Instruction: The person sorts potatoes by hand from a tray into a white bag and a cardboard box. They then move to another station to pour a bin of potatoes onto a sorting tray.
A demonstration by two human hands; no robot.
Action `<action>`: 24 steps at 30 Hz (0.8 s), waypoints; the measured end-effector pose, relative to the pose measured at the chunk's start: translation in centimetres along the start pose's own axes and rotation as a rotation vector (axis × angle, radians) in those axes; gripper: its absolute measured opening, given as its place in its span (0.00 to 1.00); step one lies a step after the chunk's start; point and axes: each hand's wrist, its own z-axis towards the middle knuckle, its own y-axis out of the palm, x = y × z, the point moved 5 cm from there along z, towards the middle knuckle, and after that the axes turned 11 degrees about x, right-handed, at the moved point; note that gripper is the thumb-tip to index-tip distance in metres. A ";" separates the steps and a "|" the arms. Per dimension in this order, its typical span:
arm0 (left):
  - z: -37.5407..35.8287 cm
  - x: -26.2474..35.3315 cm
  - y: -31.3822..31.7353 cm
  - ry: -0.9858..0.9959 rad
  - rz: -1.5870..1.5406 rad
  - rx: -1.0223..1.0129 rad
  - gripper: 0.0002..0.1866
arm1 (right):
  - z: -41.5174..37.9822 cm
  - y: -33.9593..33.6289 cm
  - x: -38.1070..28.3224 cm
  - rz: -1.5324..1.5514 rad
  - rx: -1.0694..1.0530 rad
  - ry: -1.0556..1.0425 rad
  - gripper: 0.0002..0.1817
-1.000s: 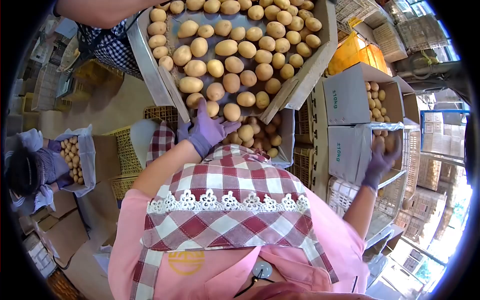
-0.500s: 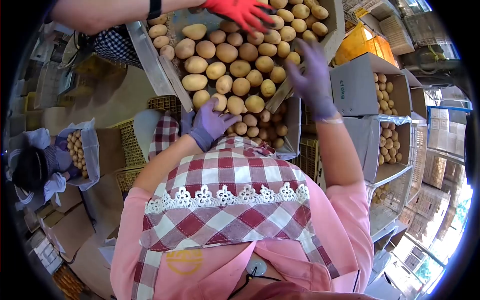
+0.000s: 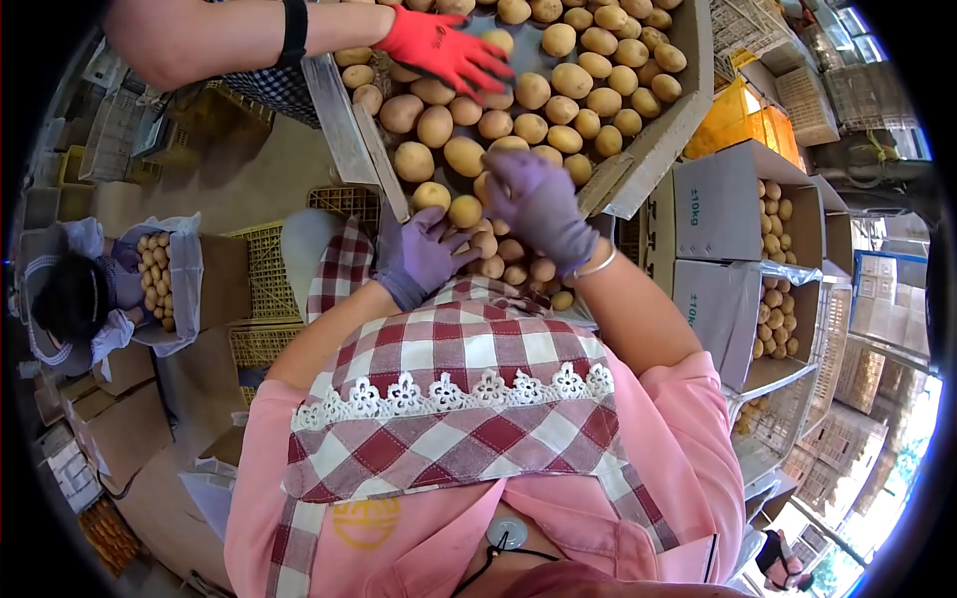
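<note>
Brown potatoes (image 3: 463, 155) lie across a grey-bottomed sorting tray (image 3: 638, 164) that narrows to an opening facing me. At that opening my left hand (image 3: 424, 257), in a purple glove, has its fingers spread beside the nearest potatoes. My right hand (image 3: 543, 204), also purple-gloved, reaches over the tray's lower end. Its fingers are bent but apart over potatoes, and their tips are partly hidden. Below the opening, more potatoes (image 3: 514, 276) lie in a lined box, largely covered by my hands and checkered apron (image 3: 449, 399).
A co-worker's red-gloved hand (image 3: 444, 52) is over the tray's upper left. Cardboard boxes (image 3: 716, 204) of potatoes are stacked on the right. Yellow crates (image 3: 269, 279) stand left. Farther left, another person (image 3: 75, 304) bends by a lined box (image 3: 184, 289) of potatoes.
My right hand has moved left and down from the tray's right edge onto the potatoes near the opening. The red-gloved hand has shifted left and down. Several potatoes have left the tray's lower middle.
</note>
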 end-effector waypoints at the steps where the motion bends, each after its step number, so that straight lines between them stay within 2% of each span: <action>1: -0.2 -0.2 0.4 -0.049 -0.027 0.009 0.31 | 1.4 -1.0 1.1 -0.080 0.169 -0.046 0.17; 3: -0.5 -0.4 0.7 -0.144 -0.084 0.028 0.37 | 3.1 0.1 4.1 -0.221 -0.044 0.173 0.20; 4: -1.0 -0.3 1.0 -0.158 -0.096 -0.018 0.42 | 3.3 1.7 4.9 -0.233 -0.077 0.120 0.28; 7: -0.6 -0.4 1.1 -0.145 -0.086 0.020 0.46 | 3.4 3.8 4.1 -0.223 -0.149 0.176 0.34; 8: -0.4 -0.4 1.0 -0.145 -0.083 -0.067 0.48 | 3.3 4.3 3.3 -0.157 -0.121 0.198 0.35; 9: -0.1 -0.5 0.8 -0.175 -0.112 -0.059 0.47 | 3.0 4.7 2.6 -0.064 -0.051 0.159 0.35; 11: 0.4 -0.7 0.6 -0.229 -0.178 -0.046 0.46 | 2.7 5.7 1.8 -0.111 -0.041 0.120 0.36; 12: -0.1 -0.4 1.0 -0.135 -0.112 -0.067 0.43 | 2.8 5.6 1.5 -0.103 -0.047 0.123 0.36; 16: 0.9 -0.7 0.5 -0.138 -0.063 -0.121 0.31 | 5.9 5.6 1.0 -0.210 -0.292 0.175 0.44; 19: 3.7 -0.5 -2.1 0.371 0.528 -0.202 0.34 | 8.0 6.0 1.4 -0.172 -0.352 0.288 0.41; 21: 3.9 -1.0 -2.5 0.289 0.508 -0.122 0.37 | 8.6 7.8 3.1 -0.163 -0.256 0.221 0.40; 23: -0.1 -0.9 1.2 -0.204 0.069 0.081 0.39 | 9.1 5.8 1.8 -0.144 -0.444 0.260 0.37; 24: 0.2 -1.1 1.7 -0.246 0.052 -0.129 0.42 | 9.5 5.6 1.4 -0.085 -0.471 0.229 0.35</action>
